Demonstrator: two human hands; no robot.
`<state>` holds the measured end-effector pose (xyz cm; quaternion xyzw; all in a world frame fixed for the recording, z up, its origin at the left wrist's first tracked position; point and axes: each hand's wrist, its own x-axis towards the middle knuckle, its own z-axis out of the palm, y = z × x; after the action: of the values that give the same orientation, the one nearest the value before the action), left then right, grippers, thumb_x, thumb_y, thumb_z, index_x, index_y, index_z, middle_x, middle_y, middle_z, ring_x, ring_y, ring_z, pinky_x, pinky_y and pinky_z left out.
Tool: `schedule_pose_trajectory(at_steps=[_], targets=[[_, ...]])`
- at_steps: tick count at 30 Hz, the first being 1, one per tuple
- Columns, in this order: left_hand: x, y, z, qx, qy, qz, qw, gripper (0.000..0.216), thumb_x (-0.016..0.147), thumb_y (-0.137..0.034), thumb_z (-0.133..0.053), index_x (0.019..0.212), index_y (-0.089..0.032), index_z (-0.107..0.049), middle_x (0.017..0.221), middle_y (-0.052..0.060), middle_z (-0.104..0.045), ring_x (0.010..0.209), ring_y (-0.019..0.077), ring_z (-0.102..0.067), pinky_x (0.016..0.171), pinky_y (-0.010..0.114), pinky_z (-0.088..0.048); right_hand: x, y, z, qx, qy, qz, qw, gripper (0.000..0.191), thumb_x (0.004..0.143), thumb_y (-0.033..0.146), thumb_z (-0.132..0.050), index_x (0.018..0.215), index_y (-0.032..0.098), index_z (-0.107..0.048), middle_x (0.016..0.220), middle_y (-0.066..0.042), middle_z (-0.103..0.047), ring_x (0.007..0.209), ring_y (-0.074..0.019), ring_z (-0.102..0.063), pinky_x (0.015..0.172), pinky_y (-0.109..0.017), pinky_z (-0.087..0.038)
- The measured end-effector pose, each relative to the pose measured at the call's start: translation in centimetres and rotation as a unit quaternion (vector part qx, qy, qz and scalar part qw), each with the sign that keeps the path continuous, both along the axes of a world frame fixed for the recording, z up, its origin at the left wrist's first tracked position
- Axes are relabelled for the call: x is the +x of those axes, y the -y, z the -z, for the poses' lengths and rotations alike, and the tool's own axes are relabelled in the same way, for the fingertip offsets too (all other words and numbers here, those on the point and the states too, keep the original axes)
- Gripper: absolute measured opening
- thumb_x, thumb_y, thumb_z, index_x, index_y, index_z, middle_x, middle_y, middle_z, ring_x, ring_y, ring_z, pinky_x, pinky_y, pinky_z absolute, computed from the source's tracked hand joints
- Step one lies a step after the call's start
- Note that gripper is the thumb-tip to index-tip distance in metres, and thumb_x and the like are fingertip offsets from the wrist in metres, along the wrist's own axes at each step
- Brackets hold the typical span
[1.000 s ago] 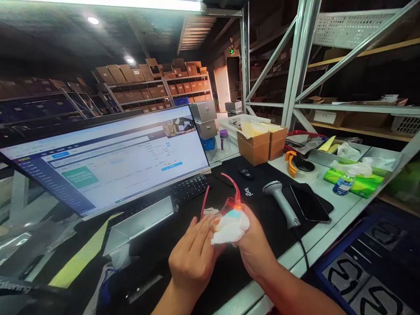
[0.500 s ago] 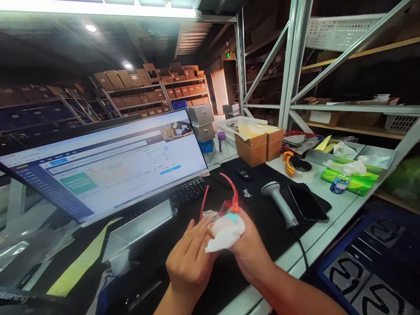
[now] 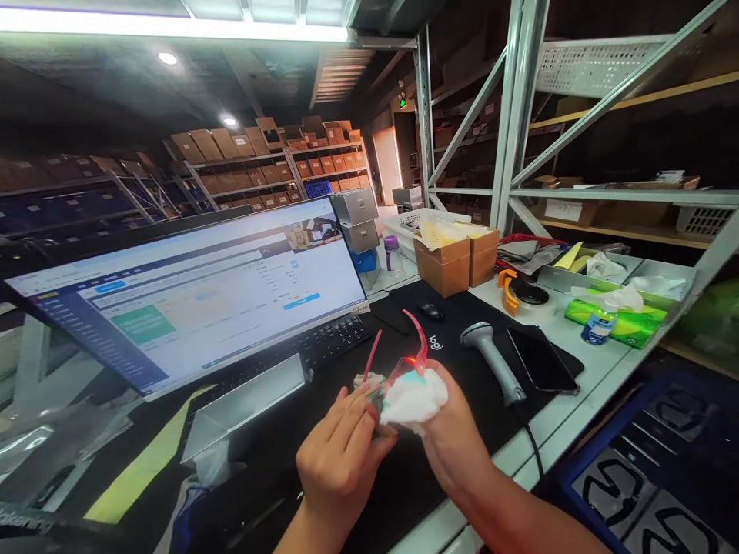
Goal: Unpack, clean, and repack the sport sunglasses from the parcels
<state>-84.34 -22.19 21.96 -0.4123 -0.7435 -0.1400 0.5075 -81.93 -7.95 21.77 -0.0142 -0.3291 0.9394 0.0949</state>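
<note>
Nearby, our left hand (image 3: 339, 450) grips red glasses (image 3: 423, 347), our right hand (image 3: 453, 431) holding white tissue (image 3: 416, 398) against their right side.

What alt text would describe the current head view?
A person's left hand and right hand hold red eyeglasses and a white tissue above a black desk mat. A lit monitor stands at left; a barcode scanner and smartphone lie at right.
</note>
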Motion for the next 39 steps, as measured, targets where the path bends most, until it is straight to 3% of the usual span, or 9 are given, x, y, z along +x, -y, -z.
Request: schedule_pose_trajectory(at_steps=[4, 8, 12, 18, 22, 25, 30, 34, 39], targets=[[0.2, -0.2, 0.0, 0.016, 0.014, 0.006, 1.000, 0.025, 0.095, -0.034, -0.063, 0.094, -0.010, -0.067, 0.091, 0.014, -0.076, 0.096, 0.0248, -0.075, 0.099, 0.042, -0.057, 0.7, 0.1, 0.7, 0.052, 0.019, 0.001, 0.998, 0.058, 0.050, 0.005, -0.085, 0.098, 0.022, -0.058, 0.081, 0.001, -0.073, 0.069, -0.0154, -0.066, 0.061, -0.023, -0.052], [0.2, -0.3, -0.4, 0.013, -0.011, 0.020, 1.000, 0.014, 0.089, -0.024, -0.071, 0.087, -0.012, -0.065, 0.089, 0.012, -0.077, 0.092, 0.0233, -0.075, 0.099, 0.042, -0.057, -0.4, -2.1, -1.3, 0.002, 0.042, 0.013, 0.999, 0.060, 0.048, 0.009, -0.085, 0.100, 0.022, -0.056, 0.077, 0.003, -0.071, 0.067, -0.0141, -0.065, 0.062, -0.022, -0.052], [-0.1, 0.1, -0.6, 0.003, -0.040, 0.027, 0.999, 0.017, 0.089, -0.025, -0.072, 0.086, -0.010, -0.064, 0.091, 0.016, -0.077, 0.096, 0.0265, -0.075, 0.097, 0.045, -0.058, -1.1, -3.2, -2.6, 0.000, 0.028, 0.004, 1.000, 0.049, 0.050, 0.013, -0.086, 0.083, 0.021, -0.051, 0.068, 0.005, -0.065, 0.062, -0.0112, -0.060, 0.060, -0.020, -0.048], [-0.2, 0.3, -0.4, 0.000, -0.018, 0.016, 1.000, 0.019, 0.090, -0.026, -0.072, 0.090, -0.007, -0.067, 0.090, 0.015, -0.077, 0.095, 0.0258, -0.075, 0.098, 0.043, -0.057, 0.3, -0.9, -0.5, 0.091, -0.006, 0.013, 0.996, 0.048, 0.051, 0.010, -0.084, 0.068, 0.022, -0.040, 0.057, 0.009, -0.055, 0.048, -0.0056, -0.041, 0.045, -0.015, -0.033], [-0.4, 0.4, -0.3, -0.010, -0.008, 0.054, 0.998, 0.019, 0.086, -0.024, -0.075, 0.087, -0.008, -0.066, 0.087, 0.014, -0.077, 0.096, 0.0250, -0.075, 0.103, 0.042, -0.054, -0.3, -2.2, -1.2, 0.041, 0.041, 0.004, 0.998, 0.053, 0.046, 0.012, -0.086, 0.067, 0.022, -0.039, 0.058, 0.008, -0.056, 0.051, -0.0065, -0.045, 0.050, -0.017, -0.040], [-0.6, 0.7, -0.6, -0.021, 0.008, 0.074, 0.997, 0.025, 0.089, -0.032, -0.072, 0.086, -0.009, -0.065, 0.087, 0.013, -0.077, 0.099, 0.0252, -0.075, 0.106, 0.042, -0.053, -1.0, -3.4, -2.1, 0.012, 0.056, -0.008, 0.998, 0.054, 0.043, 0.014, -0.088, 0.068, 0.022, -0.040, 0.060, 0.007, -0.058, 0.056, -0.0091, -0.052, 0.055, -0.018, -0.044], [-0.7, 1.0, -1.2, -0.028, 0.015, 0.060, 0.998, 0.027, 0.095, -0.036, -0.063, 0.090, -0.010, -0.065, 0.091, 0.013, -0.077, 0.102, 0.0239, -0.074, 0.108, 0.041, -0.051, -0.1, -1.8, -0.6, 0.052, 0.013, 0.022, 0.998, 0.045, 0.053, 0.012, -0.082, 0.063, 0.021, -0.040, 0.058, 0.007, -0.054, 0.052, -0.0071, -0.046, 0.050, -0.017, -0.040], [-0.4, 0.6, -1.2, -0.018, 0.017, 0.058, 0.998, 0.019, 0.098, -0.026, -0.059, 0.091, -0.009, -0.066, 0.092, 0.014, -0.077, 0.103, 0.0235, -0.074, 0.108, 0.040, -0.051, 1.1, 0.5, 1.2, 0.110, -0.006, 0.069, 0.992, 0.045, 0.049, 0.007, -0.077, 0.056, 0.021, -0.035, 0.053, 0.009, -0.048, 0.046, -0.0051, -0.038, 0.041, -0.015, -0.030], [-0.2, 0.4, -1.3, -0.005, 0.010, 0.052, 0.999, 0.010, 0.093, -0.020, -0.065, 0.090, -0.010, -0.065, 0.090, 0.012, -0.078, 0.098, 0.0227, -0.075, 0.107, 0.038, -0.052, 0.8, -0.4, 0.4, 0.086, 0.006, 0.030, 0.996, 0.048, 0.047, 0.008, -0.082, 0.057, 0.021, -0.036, 0.051, 0.009, -0.047, 0.045, -0.0054, -0.039, 0.042, -0.016, -0.033]])
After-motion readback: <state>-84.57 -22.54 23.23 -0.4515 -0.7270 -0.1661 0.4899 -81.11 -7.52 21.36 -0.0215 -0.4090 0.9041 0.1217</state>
